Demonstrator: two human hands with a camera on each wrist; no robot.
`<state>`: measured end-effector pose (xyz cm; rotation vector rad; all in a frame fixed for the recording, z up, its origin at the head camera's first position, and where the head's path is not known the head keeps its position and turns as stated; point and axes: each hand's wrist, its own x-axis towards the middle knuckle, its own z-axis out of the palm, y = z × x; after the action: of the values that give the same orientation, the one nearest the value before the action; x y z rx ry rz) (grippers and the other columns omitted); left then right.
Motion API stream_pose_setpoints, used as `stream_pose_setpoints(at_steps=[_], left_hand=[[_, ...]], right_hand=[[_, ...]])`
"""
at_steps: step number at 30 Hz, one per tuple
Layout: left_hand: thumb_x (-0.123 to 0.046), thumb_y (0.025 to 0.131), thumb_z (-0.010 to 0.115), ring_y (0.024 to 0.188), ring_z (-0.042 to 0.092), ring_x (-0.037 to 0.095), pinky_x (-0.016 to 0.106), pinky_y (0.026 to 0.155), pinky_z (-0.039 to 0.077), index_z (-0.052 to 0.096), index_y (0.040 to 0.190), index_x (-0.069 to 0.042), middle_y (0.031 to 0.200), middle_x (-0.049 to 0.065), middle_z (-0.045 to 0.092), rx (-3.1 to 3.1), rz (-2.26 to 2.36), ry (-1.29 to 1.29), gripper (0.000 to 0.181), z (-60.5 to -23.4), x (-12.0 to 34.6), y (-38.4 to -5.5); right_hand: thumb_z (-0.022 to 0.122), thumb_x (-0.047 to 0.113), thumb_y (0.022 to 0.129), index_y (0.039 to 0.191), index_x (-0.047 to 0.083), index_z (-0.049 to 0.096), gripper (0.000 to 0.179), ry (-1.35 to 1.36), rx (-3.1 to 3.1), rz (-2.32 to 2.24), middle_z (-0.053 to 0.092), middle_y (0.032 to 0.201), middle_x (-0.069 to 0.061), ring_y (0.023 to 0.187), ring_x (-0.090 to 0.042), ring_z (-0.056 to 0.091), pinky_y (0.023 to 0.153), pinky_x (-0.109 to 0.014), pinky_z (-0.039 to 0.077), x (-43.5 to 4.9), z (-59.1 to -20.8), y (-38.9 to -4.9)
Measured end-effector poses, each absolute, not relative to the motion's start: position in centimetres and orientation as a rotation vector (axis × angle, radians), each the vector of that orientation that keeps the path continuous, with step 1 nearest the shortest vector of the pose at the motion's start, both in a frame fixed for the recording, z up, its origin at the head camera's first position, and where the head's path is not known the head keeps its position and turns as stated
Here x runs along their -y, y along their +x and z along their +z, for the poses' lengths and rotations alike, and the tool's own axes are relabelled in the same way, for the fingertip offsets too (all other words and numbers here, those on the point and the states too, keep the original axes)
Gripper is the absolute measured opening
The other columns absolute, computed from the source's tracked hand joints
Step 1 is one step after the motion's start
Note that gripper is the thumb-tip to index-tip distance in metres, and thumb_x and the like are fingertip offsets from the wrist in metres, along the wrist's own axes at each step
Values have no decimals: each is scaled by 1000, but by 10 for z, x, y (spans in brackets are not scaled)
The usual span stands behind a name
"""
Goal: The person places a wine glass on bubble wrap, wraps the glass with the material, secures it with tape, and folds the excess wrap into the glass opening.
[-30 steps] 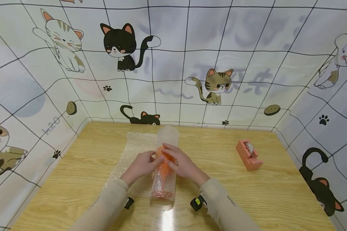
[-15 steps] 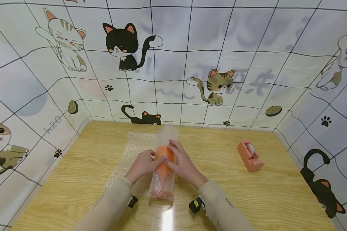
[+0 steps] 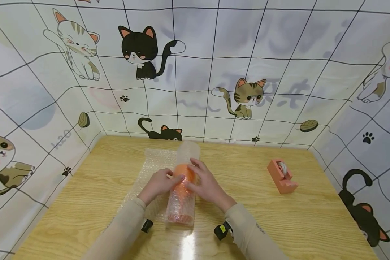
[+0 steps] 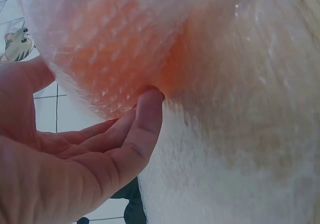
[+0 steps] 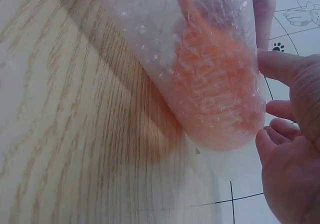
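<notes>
Clear bubble wrap is encasing an orange stemmed object [image 3: 184, 170], and its rounded wide part is showing towards the far side while a flat round base is showing at the near end. The bubble-wrap roll [image 3: 188, 151] is lying lengthwise on the wood-grain table [image 3: 312, 224], a little left of the middle, with its far end reaching past the orange. From the left side of the roll, a flat stretch of bubble wrap [image 3: 158, 159] is spreading over the tabletop.

The left hand [image 3: 159, 185] is holding the roll's left side between thumb and fingers, with the thumb lying over the top and the fingers bending in where the roll is meeting the flat stretch. The right hand [image 3: 210, 185] is resting along the right side, its thumb and loosely curved fingers set apart and touching the wrap; how firmly it is pressing, I cannot tell.

Both forearms are wearing beige sleeves [image 3: 251, 229], and a small black camera [image 3: 221, 231] is sitting at the right wrist. Well apart to the right, a coral tape dispenser [image 3: 281, 178] is standing on the table, carrying a roll of tape [image 3: 282, 168]. Behind everything, a white cloth backdrop [image 3: 191, 72] is displaying cartoon cats and dark grid lines.
</notes>
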<state>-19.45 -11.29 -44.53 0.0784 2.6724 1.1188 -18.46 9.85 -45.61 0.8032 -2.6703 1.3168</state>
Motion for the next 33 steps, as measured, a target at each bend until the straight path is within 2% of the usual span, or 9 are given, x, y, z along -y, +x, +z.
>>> stream_pose_setpoints(at_steps=[7, 13, 22, 33], left_hand=[[-52, 96, 69, 96, 68, 26, 44, 79, 58, 66, 124, 5, 113, 17, 71, -2569, 1197, 83, 63, -445, 122, -196], [-47, 96, 70, 102, 67, 27, 45, 86, 58, 65, 128, 8, 119, 18, 70, -2504, 1264, 66, 63, -445, 130, -197], [-36, 98, 71, 82, 68, 20, 38, 77, 59, 64, 124, 11, 107, 16, 72, -2481, 1293, 30, 54, -449, 136, -200], [-32, 99, 70, 85, 68, 21, 37, 78, 58, 67, 120, 9, 105, 14, 72, -2455, 1304, 15, 47, -451, 147, -201]], right_hand=[[79, 20, 92, 147, 0, 54, 64, 810, 2676, 1319, 41, 159, -16, 147, -39, 39, 116, -59, 38, -102, -458, -185], [79, 21, 92, 147, 1, 55, 63, 818, 2681, 1350, 43, 157, -16, 147, -38, 39, 117, -58, 36, -103, -459, -183], [81, 25, 91, 151, 5, 51, 70, 887, 2711, 1375, 39, 162, -13, 150, -38, 34, 119, -61, 32, -101, -459, -187], [83, 23, 89, 150, 5, 53, 71, 893, 2715, 1343, 40, 161, -11, 150, -36, 33, 120, -59, 31, -89, -460, -187]])
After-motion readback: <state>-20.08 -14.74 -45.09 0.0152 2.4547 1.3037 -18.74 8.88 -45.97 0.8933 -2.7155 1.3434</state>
